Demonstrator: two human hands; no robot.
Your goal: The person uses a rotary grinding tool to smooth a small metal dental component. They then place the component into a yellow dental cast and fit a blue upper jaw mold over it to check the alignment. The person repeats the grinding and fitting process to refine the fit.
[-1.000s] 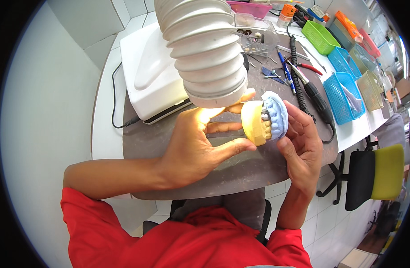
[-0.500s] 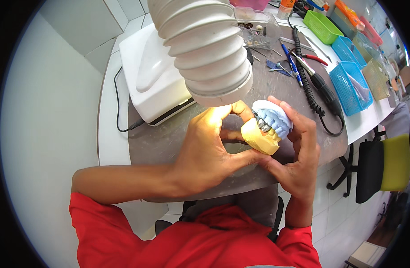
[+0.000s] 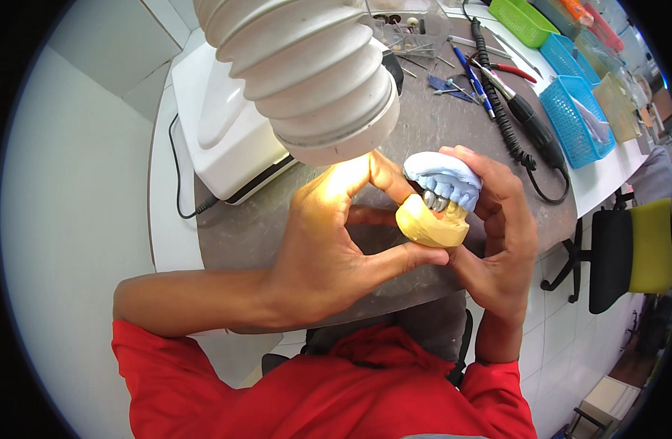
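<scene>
Above the near part of the bench I hold a pair of dental casts between both hands. The upper is a light blue dental cast (image 3: pixel 442 175) with a pale base; below it sits a yellow dental cast (image 3: pixel 430 225). Silver metal crowns (image 3: pixel 434 200) show where the two meet. My left hand (image 3: pixel 332 241) is closed on the casts from the left, thumb under the yellow one and fingers at the back. From the right, my right hand (image 3: pixel 504 234) wraps round them, its fingertips at the top edge and its thumb low. Some fingers are hidden behind the casts.
A white corrugated hose (image 3: pixel 314 80) hangs over the bench, close to my left hand. Left stands a white machine (image 3: pixel 226 132). A black-handled rotary handpiece (image 3: pixel 534 128) with coiled cord, a blue pen (image 3: pixel 476 84), red-handled pliers (image 3: pixel 513 71) and blue baskets (image 3: pixel 576 121) lie to the right.
The casts have turned in my hands, so the teeth and metal crowns face me more squarely. My right hand has shifted slightly right. The whole view has moved a little.
</scene>
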